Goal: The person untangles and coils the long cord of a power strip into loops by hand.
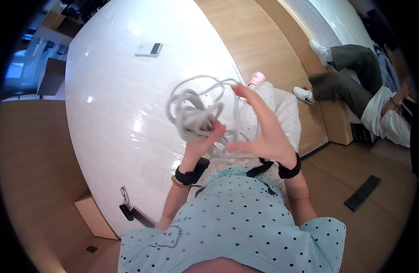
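Note:
A looped bundle of grey cable (191,118), blurred by motion, is gripped in my left hand (205,143) above the white sheeted surface. Loose loops of it trail behind and down toward my lap. My right hand (268,134) hangs just right of the bundle, its thumb and fingers spread wide with nothing between them. Partly hidden behind the cable is a white piece with small dark marks (210,97); I cannot make out what it is.
Shiny clear plastic covers the white surface (118,91). On it lie a white box with a dark end (148,49), glasses (124,193) and dark cases (126,211). Another person's legs (346,84) stretch in from the right. A dark strip (362,193) lies on the floor.

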`<state>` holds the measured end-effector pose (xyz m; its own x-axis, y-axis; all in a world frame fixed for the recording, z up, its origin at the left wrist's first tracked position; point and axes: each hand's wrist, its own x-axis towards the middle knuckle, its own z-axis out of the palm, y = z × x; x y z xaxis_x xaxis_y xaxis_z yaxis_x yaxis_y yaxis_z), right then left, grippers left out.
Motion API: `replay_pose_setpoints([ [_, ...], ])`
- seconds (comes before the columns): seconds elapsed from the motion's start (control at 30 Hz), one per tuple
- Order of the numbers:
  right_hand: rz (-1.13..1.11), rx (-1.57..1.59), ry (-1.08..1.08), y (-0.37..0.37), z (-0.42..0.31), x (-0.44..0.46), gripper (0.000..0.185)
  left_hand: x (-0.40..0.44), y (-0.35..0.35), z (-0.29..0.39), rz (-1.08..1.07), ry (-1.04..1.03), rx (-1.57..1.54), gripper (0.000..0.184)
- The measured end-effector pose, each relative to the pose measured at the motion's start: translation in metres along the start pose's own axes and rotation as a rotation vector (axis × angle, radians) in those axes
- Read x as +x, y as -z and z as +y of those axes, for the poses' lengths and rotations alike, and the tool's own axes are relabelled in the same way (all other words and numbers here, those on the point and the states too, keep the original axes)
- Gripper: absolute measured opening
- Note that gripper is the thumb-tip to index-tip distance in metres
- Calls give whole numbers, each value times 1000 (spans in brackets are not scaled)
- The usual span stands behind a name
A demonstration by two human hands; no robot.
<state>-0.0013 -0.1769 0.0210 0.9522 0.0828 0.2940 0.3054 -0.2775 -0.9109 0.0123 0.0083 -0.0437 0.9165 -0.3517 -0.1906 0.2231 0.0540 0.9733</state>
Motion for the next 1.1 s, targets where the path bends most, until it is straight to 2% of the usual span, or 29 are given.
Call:
replay_pose_setpoints([
  [0.1,-5,269,-17,-26,-8,6,96,-2,-17,5,-6,-658,696,19],
  [0.17,-62,374,-69,-38,-7,7,102,-5,-4,-31,-94,-639,636,31],
  [0.2,-53,301,-16,-42,-5,8,99,-5,-5,-31,-83,-570,548,32],
  [0.33,-4,298,-108,-45,-9,5,86,-10,-14,-28,-47,-279,197,34],
  [0.4,-27,275,-112,-43,0,8,75,-12,-20,-22,-29,-225,180,36],
  [0.47,-20,302,-75,-42,4,9,65,-13,-25,-10,-10,-256,327,40],
  [0.6,-27,328,-70,-37,4,9,52,-10,-30,-16,7,-361,278,42],
  [0.67,-93,346,-91,-38,4,9,58,-10,-32,-26,99,-417,227,43],
  [0.77,-153,404,-48,-36,2,16,70,-10,-27,-17,96,-288,167,37],
  [0.9,-162,265,31,-8,23,22,88,-4,2,-13,-41,-173,22,20],
  [0.93,-50,228,-12,-3,29,20,66,-2,8,-6,-19,-165,-34,19],
  [0.97,-64,178,-163,5,40,15,56,-2,13,5,6,-155,-90,19],
  [1.03,-95,74,-465,13,65,4,39,-1,22,11,26,-195,-273,18],
  [1.1,-269,101,-642,6,83,-9,32,3,28,10,8,-295,-533,18],
])
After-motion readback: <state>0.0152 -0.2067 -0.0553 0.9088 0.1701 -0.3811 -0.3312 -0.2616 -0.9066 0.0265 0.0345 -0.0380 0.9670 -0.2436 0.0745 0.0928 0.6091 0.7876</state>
